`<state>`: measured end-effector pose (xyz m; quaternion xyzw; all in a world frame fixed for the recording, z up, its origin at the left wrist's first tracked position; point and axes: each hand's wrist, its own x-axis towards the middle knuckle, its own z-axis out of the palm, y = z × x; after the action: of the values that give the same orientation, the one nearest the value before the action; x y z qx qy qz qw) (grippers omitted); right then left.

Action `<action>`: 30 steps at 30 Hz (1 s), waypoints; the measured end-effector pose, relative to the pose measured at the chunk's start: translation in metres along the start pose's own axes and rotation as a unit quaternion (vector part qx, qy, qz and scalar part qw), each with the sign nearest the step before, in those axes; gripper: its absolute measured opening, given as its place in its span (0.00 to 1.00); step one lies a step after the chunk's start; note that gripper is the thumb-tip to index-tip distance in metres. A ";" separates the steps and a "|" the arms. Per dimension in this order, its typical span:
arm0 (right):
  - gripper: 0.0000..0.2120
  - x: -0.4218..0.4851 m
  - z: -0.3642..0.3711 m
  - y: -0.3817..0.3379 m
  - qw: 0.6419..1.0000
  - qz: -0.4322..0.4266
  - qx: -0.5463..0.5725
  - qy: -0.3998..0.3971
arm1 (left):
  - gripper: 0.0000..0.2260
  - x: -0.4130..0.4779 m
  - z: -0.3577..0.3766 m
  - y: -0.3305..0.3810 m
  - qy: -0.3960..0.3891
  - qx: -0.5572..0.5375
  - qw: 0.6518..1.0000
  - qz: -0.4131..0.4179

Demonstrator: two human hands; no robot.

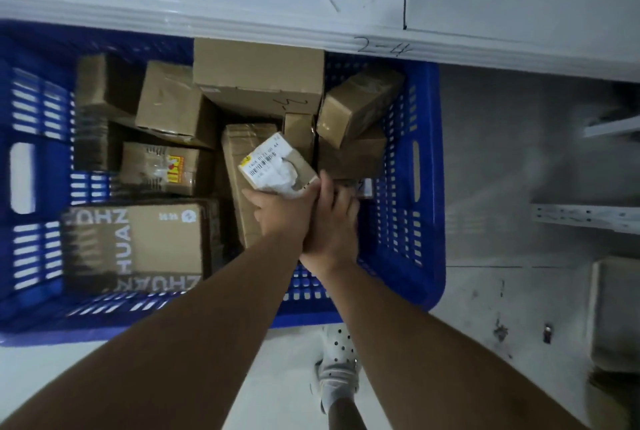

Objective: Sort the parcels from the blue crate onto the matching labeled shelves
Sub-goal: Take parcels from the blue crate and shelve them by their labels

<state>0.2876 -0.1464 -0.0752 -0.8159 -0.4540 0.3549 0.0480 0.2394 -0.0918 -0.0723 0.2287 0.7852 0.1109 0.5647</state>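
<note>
- Fingers (258,194) of the left hand (282,213) curl closed under a small parcel (277,166) at frame centre; the right hand (334,221) presses its side, grip hidden.
- The parcel hangs above the blue crate (426,187).
- Step: pick-up; next, I judge, read its label (266,161) and match a shelf (381,45) mark.

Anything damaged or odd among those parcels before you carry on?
Yes: the small parcel held by both hands, left hand and right hand, has a torn, crumpled white shipping label. The other boxes lie jumbled and tilted in the blue crate, none visibly crushed.
</note>
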 end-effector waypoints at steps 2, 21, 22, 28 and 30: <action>0.54 -0.002 0.002 0.003 0.999 -0.044 0.009 0.005 | 0.56 0.004 -0.003 -0.001 0.016 -0.029 0.999 -0.037; 0.37 0.085 -0.082 -0.018 0.975 0.078 0.103 0.179 | 0.53 -0.006 -0.040 -0.033 -0.062 0.188 0.966 0.170; 0.37 0.093 -0.087 -0.022 0.982 0.076 0.076 0.156 | 0.52 -0.007 -0.041 -0.034 -0.066 0.177 0.966 0.175; 0.28 0.120 -0.090 -0.025 0.995 0.067 -0.078 -0.001 | 0.50 -0.002 -0.042 -0.039 -0.090 0.083 0.984 0.126; 0.19 0.113 -0.084 -0.021 0.995 0.079 -0.022 0.049 | 0.49 -0.002 -0.045 -0.038 -0.093 0.066 0.986 0.118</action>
<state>0.3631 -0.0262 -0.0648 -0.8664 -0.3933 0.3069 0.0240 0.1891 -0.1216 -0.0722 0.3656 0.7025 0.1027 0.6019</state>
